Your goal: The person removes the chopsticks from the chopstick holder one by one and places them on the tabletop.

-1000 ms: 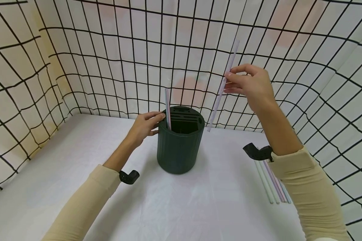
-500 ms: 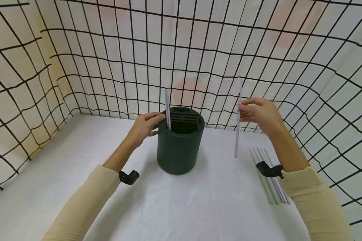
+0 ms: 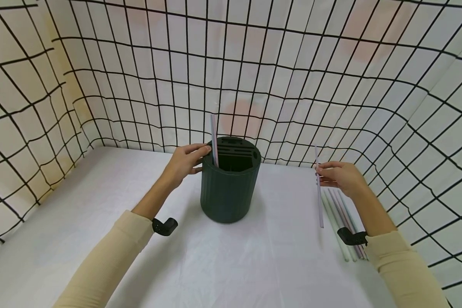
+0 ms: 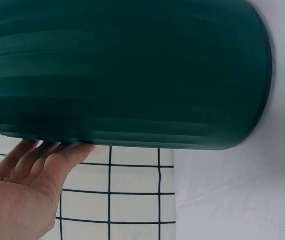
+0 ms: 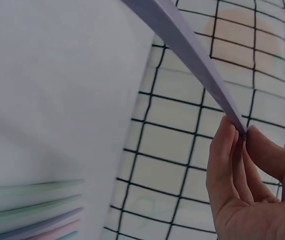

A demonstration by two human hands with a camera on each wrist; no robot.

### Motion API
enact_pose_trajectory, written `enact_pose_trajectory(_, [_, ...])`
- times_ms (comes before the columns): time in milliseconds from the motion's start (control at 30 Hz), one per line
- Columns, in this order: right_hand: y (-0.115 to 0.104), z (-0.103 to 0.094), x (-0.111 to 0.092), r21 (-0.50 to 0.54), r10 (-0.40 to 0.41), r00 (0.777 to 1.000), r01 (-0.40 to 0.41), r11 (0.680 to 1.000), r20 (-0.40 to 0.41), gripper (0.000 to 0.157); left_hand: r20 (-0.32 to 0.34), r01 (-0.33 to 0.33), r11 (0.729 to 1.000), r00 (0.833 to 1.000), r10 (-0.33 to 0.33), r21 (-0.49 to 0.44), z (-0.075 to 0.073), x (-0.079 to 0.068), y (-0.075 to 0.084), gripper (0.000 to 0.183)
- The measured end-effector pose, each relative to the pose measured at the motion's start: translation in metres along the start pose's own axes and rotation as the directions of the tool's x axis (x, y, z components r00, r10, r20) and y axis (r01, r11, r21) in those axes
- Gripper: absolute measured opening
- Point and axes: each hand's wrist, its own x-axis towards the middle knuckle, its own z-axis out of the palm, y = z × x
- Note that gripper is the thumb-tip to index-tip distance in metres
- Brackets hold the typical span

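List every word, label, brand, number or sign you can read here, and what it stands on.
None: no readable text on the pot, the held stick or the lying sticks.
Pink patches behind the mesh: too blurred to read as any sign.

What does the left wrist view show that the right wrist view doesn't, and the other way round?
Only the left wrist view shows the dark green container, seen by its ribbed side, with the left-hand grip holding it.

Only the right wrist view shows the right-hand grip pinching a lilac stick, several pastel sticks lying side by side, and a round peach patch.

Both share the white tabletop and the dark wire grid.
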Motion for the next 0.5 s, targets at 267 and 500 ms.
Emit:
enact_pose_trajectory(267, [0.038,-0.009,0.005,0.071,0.066,0.994,-0.072,0.995,0.082,0.035,0.006,-0.007,1.0,1.0,0.007,0.011,-0.001,0.0,0.0,0.052])
enact_pose_trajectory(500, [0.065,-0.014,0.004,0.004,0.151,0.986,-0.151,0.988,0.075,0.03,0.005,-0.005,1.0,1.0,0.005,0.016,-0.001,-0.001,0.0,0.051])
